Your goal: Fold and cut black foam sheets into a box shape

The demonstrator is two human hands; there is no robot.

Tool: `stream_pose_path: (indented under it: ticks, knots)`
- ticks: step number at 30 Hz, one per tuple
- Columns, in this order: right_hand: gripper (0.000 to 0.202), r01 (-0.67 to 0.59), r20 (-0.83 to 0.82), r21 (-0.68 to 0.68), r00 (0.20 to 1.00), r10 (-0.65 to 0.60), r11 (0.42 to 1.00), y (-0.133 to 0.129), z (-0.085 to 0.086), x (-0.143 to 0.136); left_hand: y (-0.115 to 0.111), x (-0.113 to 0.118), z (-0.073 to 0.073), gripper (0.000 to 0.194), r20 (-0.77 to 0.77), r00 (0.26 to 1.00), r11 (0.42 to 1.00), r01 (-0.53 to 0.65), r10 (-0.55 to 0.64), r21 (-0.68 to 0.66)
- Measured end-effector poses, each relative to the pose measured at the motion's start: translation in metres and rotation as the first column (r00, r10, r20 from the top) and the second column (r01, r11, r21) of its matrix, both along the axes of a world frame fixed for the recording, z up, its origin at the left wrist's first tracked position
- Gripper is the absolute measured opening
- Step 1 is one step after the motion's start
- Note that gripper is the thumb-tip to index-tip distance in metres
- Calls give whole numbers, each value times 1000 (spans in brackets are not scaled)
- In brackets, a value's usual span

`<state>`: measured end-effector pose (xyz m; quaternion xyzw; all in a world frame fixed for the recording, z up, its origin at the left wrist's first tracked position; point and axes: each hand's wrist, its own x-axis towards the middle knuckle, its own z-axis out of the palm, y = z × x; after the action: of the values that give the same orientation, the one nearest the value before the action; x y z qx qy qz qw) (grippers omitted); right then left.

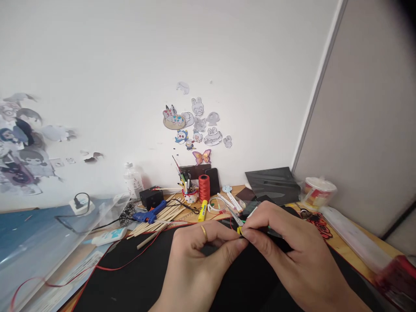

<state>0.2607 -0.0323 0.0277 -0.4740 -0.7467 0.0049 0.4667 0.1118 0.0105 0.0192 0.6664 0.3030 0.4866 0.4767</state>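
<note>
Both hands meet fingertip to fingertip above a black mat (139, 277). My left hand (203, 255), with a ring on one finger, is closed in a pinch of thumb and forefinger. My right hand (282, 247) pinches too, its thumb and forefinger touching the left fingertips. Whatever lies between the fingertips is too small and dark to make out. Just behind them, scissors (235, 216) show their blades, and a bit of yellow is visible by the fingertips, partly hidden by my right hand.
Behind the hands are a blue glue gun (150, 214), wooden sticks (159, 221), a yellow glue stick (203, 211), a red thread spool (204, 188) and a pen cup (190, 196). Red ribbon (110, 269) crosses the left side. A white tub (318, 192) stands at right.
</note>
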Motion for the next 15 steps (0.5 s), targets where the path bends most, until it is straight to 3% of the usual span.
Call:
stream_pose_path:
  ticks: [4,8,10,12,15]
  knots:
    - [15,58,-99,-46,993,-62,997,6,-4,5,4,1,-6,15,-107,993,997,43,-50,-69]
    - [21,164,-206,-234,955,-214,958,26,-24,21,18,-11,-32,28,-317,937,986,117,-149,-116]
    - [24,206,-200,-345,937,-286,916,39,-49,28,28,-22,-51,27,-480,858,983,144,-182,-115]
    - [24,251,-176,-412,921,-347,876,49,-84,32,36,-34,-70,21,-709,682,981,176,-177,-76]
    - [25,350,-99,-515,883,-459,782,55,-139,27,33,-45,-91,18,-820,567,992,123,-78,-9]
